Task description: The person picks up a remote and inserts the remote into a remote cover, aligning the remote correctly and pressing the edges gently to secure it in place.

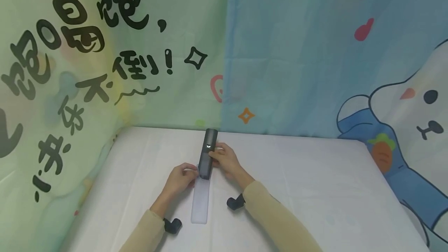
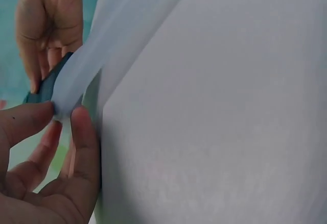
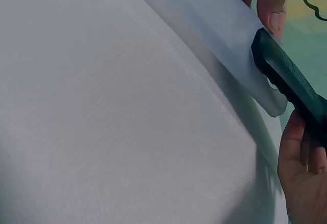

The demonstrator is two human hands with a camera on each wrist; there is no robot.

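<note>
A long dark grey device point(image 1: 205, 164) with a small shiny spot near its middle is held at a slant by my right hand point(image 1: 226, 160), fingers and thumb on its right side. Below it lies a pale translucent plastic strip point(image 1: 200, 205) with rounded corners, stretching toward me. My left hand point(image 1: 181, 178) pinches the strip's far end between thumb and finger, right at the device's near end. In the right wrist view, the dark device point(image 3: 286, 71) overlaps the strip's rounded tip point(image 3: 273, 101). Its exact kind does not show.
A white cloth point(image 1: 315, 189) covers the table. Printed curtains point(image 1: 297, 69) hang close behind its far edge and along the left side. A small black camera point(image 1: 173, 226) sits at the left wrist and another black camera point(image 1: 235, 202) at the right.
</note>
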